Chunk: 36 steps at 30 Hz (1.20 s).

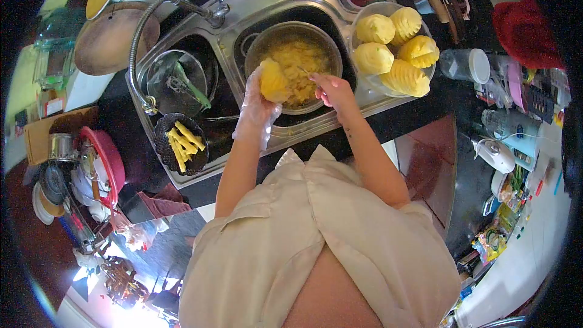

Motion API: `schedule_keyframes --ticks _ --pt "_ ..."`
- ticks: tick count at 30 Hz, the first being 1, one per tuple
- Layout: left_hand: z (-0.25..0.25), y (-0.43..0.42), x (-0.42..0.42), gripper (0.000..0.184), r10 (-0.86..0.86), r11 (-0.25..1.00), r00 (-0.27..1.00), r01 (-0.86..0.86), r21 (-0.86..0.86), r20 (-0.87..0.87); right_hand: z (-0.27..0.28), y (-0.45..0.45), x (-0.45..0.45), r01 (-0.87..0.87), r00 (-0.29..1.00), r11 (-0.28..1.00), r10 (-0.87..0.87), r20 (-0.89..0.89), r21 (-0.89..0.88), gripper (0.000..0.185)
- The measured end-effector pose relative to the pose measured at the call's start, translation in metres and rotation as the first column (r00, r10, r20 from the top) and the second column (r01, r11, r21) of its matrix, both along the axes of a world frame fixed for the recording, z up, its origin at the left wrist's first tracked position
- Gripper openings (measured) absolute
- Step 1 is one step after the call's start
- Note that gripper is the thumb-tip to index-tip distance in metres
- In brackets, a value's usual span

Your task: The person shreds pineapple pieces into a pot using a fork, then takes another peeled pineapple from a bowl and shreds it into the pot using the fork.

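Left fingers (257, 82) wrap a yellow pineapple (275, 81) above a round metal pot (257, 48); right fingers (323, 87) pinch a thin tool (303, 70). Five grooved yellow pineapples (374, 59) right of the pot seem done, the held one unfinished.

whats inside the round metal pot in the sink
Inside the metal pot are yellow scraps. The peeled pineapple in the gloved left hand blocks part of the view; the bottom is covered.
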<state>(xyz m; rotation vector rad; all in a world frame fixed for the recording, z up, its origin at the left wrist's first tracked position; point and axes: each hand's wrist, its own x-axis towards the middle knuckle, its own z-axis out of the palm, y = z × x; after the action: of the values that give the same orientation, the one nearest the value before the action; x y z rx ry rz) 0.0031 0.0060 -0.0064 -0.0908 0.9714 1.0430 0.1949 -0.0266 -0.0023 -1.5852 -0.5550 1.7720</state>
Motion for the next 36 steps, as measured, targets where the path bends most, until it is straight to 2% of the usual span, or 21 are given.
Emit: schedule_keyframes --ticks 2,3,5,6,8,9,11,12,14,15,17,18,20,23,27,29,30,32,33,35,36 --pt "-0.003 -0.007 -0.009 0.03 -0.112 0.994 0.994 0.112 0.008 0.003 -0.002 0.003 -0.001 -0.201 0.959 0.961 0.153 0.239 0.189 0.028" --pt "0.002 -0.008 -0.007 0.03 -0.11 0.994 0.994 0.11 0.006 0.003 -0.002 0.003 -0.003 -0.202 0.959 0.961 0.155 0.238 0.187 0.028" --pt "0.012 -0.007 -0.002 0.029 -0.074 0.995 0.997 0.072 -0.072 -0.025 -0.002 0.004 -0.009 -0.404 0.828 0.816 0.135 0.544 0.413 0.026" --pt "0.013 -0.007 -0.003 0.029 -0.074 0.995 0.997 0.072 -0.073 -0.025 0.008 0.008 -0.01 -0.405 0.828 0.816 0.136 0.544 0.412 0.026" --pt "0.014 -0.008 -0.008 0.028 -0.116 0.993 0.993 0.116 -0.034 -0.015 0.035 0.016 -0.011 -0.796 0.466 0.552 0.3 0.832 0.247 0.026" --pt "0.017 -0.008 -0.007 0.028 -0.117 0.993 0.993 0.116 -0.035 -0.014 0.036 0.018 -0.015 -0.796 0.465 0.553 0.301 0.832 0.245 0.026" --pt "0.021 -0.008 -0.005 0.026 -0.095 0.994 0.995 0.093 -0.06 -0.035 0.035 0.024 -0.026 -0.819 0.361 0.471 -0.024 0.932 0.328 0.028" --pt "0.025 -0.007 -0.001 0.026 -0.095 0.994 0.995 0.093 -0.06 -0.034 0.029 0.032 -0.029 -0.819 0.36 0.471 -0.023 0.933 0.327 0.028" --pt "0.031 -0.007 0.005 0.025 -0.029 0.996 0.999 0.032 -0.088 0.038 0.015 0.047 -0.034 -0.788 0.264 0.529 -0.172 0.949 0.315 0.032" --pt "0.029 -0.008 0.002 0.025 -0.022 0.996 0.999 0.025 -0.085 0.036 0.022 0.049 -0.037 -0.792 0.267 0.522 -0.172 0.948 0.318 0.032" --pt "0.024 -0.012 -0.005 0.024 -0.075 0.997 0.994 0.076 -0.01 0.085 0.037 0.053 -0.042 -0.74 0.46 0.421 -0.25 0.852 0.524 0.036" --pt "0.027 -0.014 -0.005 0.024 -0.068 0.997 0.994 0.069 -0.015 0.082 0.033 0.053 -0.046 -0.741 0.465 0.419 -0.243 0.851 0.525 0.036" --pt "0.031 -0.014 -0.001 0.023 -0.027 0.994 0.997 0.034 -0.103 0.071 0.022 0.056 -0.052 -0.688 0.569 0.29 -0.355 0.742 0.666 0.032" --pt "0.028 -0.018 0.001 0.022 -0.024 0.985 0.998 0.034 -0.171 0.063 0.006 0.071 -0.053 -0.725 0.54 0.216 -0.411 0.734 0.654 0.032" --pt "0.007 -0.018 -0.014 0.021 -0.086 0.991 0.996 0.086 -0.101 0.006 -0.009 0.092 -0.04 -0.74 0.502 0.203 -0.468 0.727 0.641 0.034" --pt "0.0 -0.014 -0.019 0.02 -0.126 0.991 0.987 0.129 -0.025 0.096 0.017 0.086 -0.039 -0.798 0.454 0.293 -0.282 0.845 0.526 0.035" --pt "0.008 -0.011 -0.015 0.02 -0.121 0.992 0.988 0.124 -0.024 0.095 0.016 0.083 -0.044 -0.799 0.457 0.288 -0.28 0.844 0.528 0.035" --pt "0.034 -0.01 -0.001 0.02 -0.055 0.986 0.998 0.05 -0.161 -0.025 0.005 0.07 -0.056 -0.731 0.588 0.209 -0.29 0.755 0.65 0.036" --pt "0.031 -0.011 -0.002 0.02 -0.055 0.986 0.998 0.051 -0.161 -0.022 -0.003 0.075 -0.053 -0.733 0.586 0.209 -0.289 0.757 0.648 0.036" --pt "0.022 -0.015 -0.007 0.019 -0.066 0.989 0.997 0.072 -0.131 0.05 -0.019 0.092 -0.042 -0.792 0.455 0.274 -0.333 0.826 0.546 0.038" --pt "0.023 -0.019 -0.008 0.019 -0.068 0.987 0.997 0.073 -0.142 0.045 -0.014 0.086 -0.042 -0.788 0.458 0.281 -0.325 0.827 0.547 0.038"
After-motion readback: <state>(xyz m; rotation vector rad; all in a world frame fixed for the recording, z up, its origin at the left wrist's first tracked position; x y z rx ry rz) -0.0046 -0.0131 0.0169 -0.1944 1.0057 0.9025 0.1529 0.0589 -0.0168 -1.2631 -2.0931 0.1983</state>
